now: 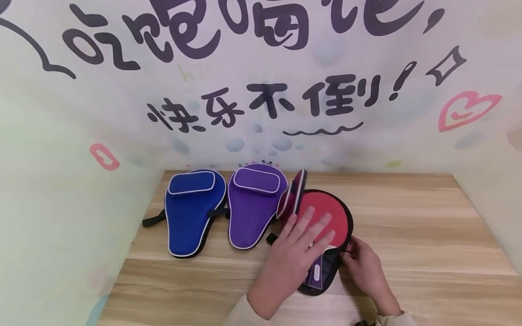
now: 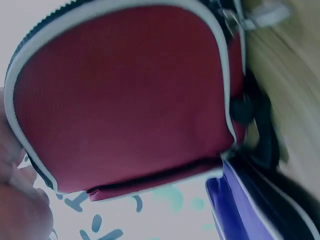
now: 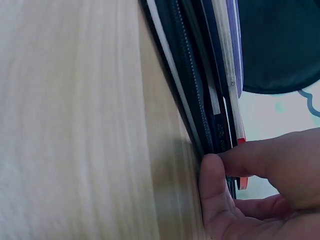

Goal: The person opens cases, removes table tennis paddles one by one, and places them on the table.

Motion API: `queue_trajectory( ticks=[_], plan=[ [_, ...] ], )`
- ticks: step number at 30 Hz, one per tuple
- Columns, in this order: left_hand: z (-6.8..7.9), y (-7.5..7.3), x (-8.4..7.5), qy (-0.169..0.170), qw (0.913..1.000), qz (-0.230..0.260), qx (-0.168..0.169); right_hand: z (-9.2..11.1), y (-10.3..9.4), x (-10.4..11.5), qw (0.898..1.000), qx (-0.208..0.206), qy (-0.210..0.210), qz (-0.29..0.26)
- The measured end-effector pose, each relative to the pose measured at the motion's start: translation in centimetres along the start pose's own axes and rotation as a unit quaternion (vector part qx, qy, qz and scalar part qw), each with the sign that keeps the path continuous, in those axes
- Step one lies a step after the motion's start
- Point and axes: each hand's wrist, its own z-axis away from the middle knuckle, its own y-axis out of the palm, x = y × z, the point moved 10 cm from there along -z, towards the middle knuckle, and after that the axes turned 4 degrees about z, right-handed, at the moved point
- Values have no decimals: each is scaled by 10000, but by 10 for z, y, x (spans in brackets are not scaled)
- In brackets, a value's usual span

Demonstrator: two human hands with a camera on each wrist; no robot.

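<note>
On the wall [image 1: 228, 72] I read "快乐不倒!" [image 1: 270, 99] below a cropped line [image 1: 148, 36] beginning "吃饱"; the label [image 1: 317, 272] on the bat handle [image 1: 314, 282] is illegible.

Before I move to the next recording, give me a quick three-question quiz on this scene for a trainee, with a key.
1. True or false: the paddle lies with its red face turned down.
2. Which colour is the leftmost case in the head view? a) purple b) blue c) red
3. What is the right hand pinching?

Key
1. False; the paddle lies red face up in the opened red case.
2. b
3. The edge of the red case.
</note>
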Motion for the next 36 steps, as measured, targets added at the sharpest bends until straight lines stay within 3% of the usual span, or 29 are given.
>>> queue_trajectory(
  ticks=[4,8,12,17,20,22,30,36],
  plan=[
    [7,-2,20,-479,9986,-190,148,-1,1,2,9999,-29,-72,70],
    [18,-5,47,-1552,9871,-399,62,0,0,2,9998,-67,-91,172],
    [39,8,75,-2698,9607,-419,506,0,0,2,9998,-80,-75,170],
    [71,38,103,-3574,9220,-252,1466,0,0,4,9997,-118,-117,184],
    [89,52,115,-3869,9051,-113,1760,0,-1,6,9994,-175,-226,181],
    [96,56,119,-3972,8992,-9,1832,0,-2,8,9991,-222,-302,186],
    [98,59,123,-4029,8971,141,1808,3,-1,11,9989,-200,-178,380],
    [98,59,124,-4068,8941,110,1872,28,-2,30,9983,-331,148,461]
  ],
)
